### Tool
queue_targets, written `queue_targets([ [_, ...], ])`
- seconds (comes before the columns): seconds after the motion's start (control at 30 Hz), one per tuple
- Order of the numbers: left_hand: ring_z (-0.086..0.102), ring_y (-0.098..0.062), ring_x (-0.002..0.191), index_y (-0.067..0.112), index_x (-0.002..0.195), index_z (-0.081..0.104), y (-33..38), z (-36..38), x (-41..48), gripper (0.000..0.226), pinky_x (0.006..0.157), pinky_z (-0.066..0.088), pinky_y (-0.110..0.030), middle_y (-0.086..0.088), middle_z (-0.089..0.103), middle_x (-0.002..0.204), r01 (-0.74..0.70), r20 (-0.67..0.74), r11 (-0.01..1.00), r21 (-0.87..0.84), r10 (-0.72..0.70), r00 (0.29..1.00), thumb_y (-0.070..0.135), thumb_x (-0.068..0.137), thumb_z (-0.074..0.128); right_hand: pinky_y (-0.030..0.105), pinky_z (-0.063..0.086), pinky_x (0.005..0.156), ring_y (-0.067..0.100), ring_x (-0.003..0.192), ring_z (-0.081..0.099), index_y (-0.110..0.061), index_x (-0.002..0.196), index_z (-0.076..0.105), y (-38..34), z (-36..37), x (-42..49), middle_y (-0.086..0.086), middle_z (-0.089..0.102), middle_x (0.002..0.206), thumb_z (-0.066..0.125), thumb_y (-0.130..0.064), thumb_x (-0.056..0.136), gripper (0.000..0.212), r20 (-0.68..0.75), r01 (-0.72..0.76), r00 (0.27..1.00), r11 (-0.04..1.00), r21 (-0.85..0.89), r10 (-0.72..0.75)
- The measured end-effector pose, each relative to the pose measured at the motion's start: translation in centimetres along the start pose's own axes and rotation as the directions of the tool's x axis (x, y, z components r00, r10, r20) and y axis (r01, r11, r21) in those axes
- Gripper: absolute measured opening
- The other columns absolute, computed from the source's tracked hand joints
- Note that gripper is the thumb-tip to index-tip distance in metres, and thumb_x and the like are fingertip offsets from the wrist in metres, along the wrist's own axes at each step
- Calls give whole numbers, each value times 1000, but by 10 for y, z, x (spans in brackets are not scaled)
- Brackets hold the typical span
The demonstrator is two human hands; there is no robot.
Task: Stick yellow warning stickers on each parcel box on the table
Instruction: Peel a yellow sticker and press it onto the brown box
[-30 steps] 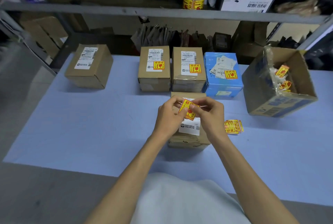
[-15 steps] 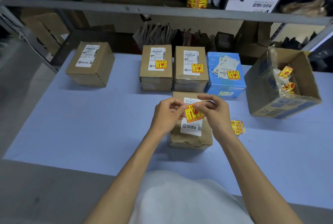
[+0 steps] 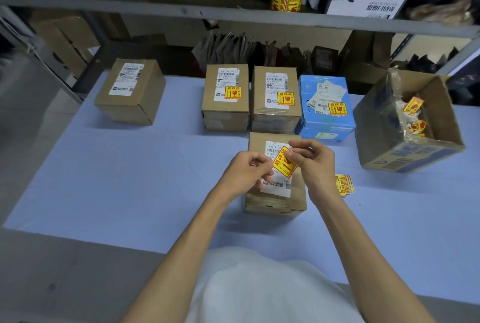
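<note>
Yellow sticker point(image 3: 284, 163): I see it tilted over the near box point(image 3: 275, 200).
Right hand point(image 3: 313, 164): fingertips pinched on its 1 o'clock edge.
Left hand point(image 3: 242, 174): pinching its 8 o'clock corner.

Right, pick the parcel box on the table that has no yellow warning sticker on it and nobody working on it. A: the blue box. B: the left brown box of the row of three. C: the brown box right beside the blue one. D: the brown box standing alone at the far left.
D: the far-left brown box shows only a white shipping label, while the row of three each carry a yellow sticker.
</note>
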State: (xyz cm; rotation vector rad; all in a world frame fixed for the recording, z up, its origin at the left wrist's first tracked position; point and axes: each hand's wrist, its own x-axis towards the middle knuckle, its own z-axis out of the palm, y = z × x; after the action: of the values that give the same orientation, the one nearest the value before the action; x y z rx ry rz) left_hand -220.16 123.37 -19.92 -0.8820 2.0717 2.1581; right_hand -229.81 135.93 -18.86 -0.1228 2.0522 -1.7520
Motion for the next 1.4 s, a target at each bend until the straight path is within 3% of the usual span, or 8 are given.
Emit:
queue_targets([
  [0.1,67,-16,68,15,86,63,1,1,0,6,53,49,-24,-3,66,77,-12,-1,999,33,12,1000,16,92,60,18,57,68,20,87,68,-10,96,68,2,1,3,9,70,89,71,1,82,18,14,6,1000,1000,-21,-6],
  [0.17,64,-17,65,14,85,62,2,2,0,7,51,48,-23,-2,64,72,-45,-50,999,22,46,998,14,92,59,21,55,76,18,97,64,-14,102,67,6,1,1,2,68,99,73,-6,81,23,19,148,989,965,-217,-147],
  [0.23,62,-20,66,14,84,62,2,2,2,9,50,48,-24,-2,64,70,-73,-117,997,-3,72,991,12,92,58,25,46,83,14,101,55,-19,107,64,11,1,-4,-3,61,107,74,-14,80,29,75,372,918,780,-502,-390],
  [0.3,63,-20,68,13,84,62,2,2,3,10,51,48,-24,-2,65,72,-85,-148,996,-31,79,986,12,92,57,29,48,79,13,94,56,-18,102,66,12,3,-11,-3,62,103,73,-15,83,21,185,514,845,666,-541,-502],
  [0.37,64,-15,67,12,87,61,3,3,2,10,50,48,-22,-2,66,76,-88,-131,994,-64,79,988,12,94,55,34,52,75,14,86,61,-16,97,69,14,7,-16,-3,67,96,69,-16,87,10,251,557,825,652,-514,-507],
  [0.53,63,-10,64,11,85,62,3,4,0,11,50,47,-20,-1,65,73,-87,-107,992,-89,77,991,10,94,55,23,53,69,4,76,64,-15,90,73,12,10,-21,-9,70,83,70,-14,87,5,193,471,882,783,-407,-430],
  [0.83,63,-9,61,10,83,63,5,5,1,12,50,47,-20,0,63,68,-82,-86,991,-103,73,994,7,93,56,13,50,65,4,74,64,-14,89,74,13,9,-21,-9,70,81,71,-10,85,6,177,467,884,787,-403,-433],
  [1.4,63,-10,67,18,80,61,-1,2,3,13,60,48,-23,-4,65,74,-126,-54,992,-14,125,991,15,92,59,14,48,64,3,69,65,-18,78,72,7,10,-17,-11,70,71,67,-15,86,10,163,302,951,904,-302,-263],
])
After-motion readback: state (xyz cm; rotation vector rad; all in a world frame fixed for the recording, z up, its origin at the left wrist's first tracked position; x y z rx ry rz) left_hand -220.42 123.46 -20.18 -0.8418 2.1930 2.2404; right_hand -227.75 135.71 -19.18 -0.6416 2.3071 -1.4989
